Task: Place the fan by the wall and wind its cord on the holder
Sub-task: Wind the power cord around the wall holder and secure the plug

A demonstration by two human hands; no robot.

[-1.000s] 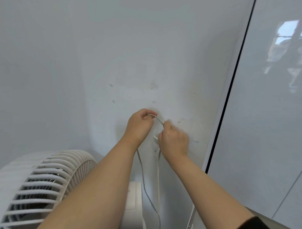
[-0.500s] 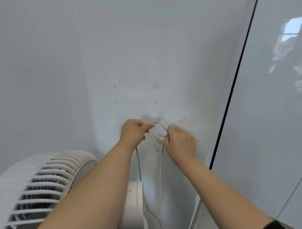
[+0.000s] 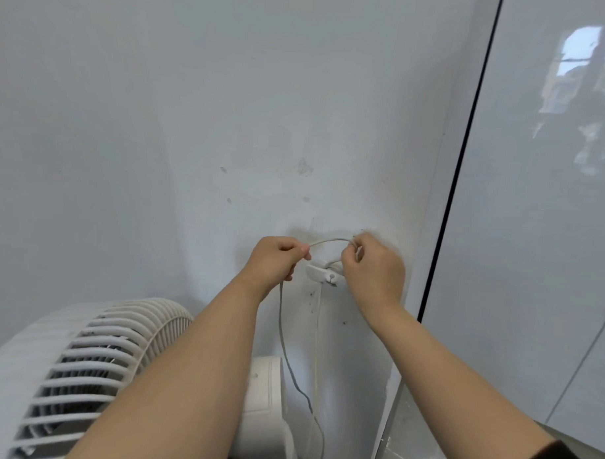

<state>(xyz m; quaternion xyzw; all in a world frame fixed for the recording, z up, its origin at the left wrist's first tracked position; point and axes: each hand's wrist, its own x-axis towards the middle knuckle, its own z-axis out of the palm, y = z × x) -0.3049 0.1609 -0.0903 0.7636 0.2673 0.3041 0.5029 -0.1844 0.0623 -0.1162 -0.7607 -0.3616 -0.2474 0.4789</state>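
Note:
The white fan [image 3: 94,369] stands at the lower left, close to the wall, its grille facing up toward me. A small white holder [image 3: 322,273] is fixed on the wall. The thin pale cord [image 3: 284,331] arches above the holder between both hands, and two strands hang down to the floor beside the fan. My left hand [image 3: 276,259] pinches the cord just left of the holder. On the holder's right side, my right hand [image 3: 371,269] grips the cord and covers that edge of the holder.
The grey-white wall [image 3: 195,122] fills most of the view. A glossy white cabinet door [image 3: 535,203] with a black edge strip stands at the right, very near my right arm. A second door panel sits at the far right.
Both hands have moved apart, so the holder now shows between them. The cord has gone from a short bend at the fingers to a wider arch over the holder.

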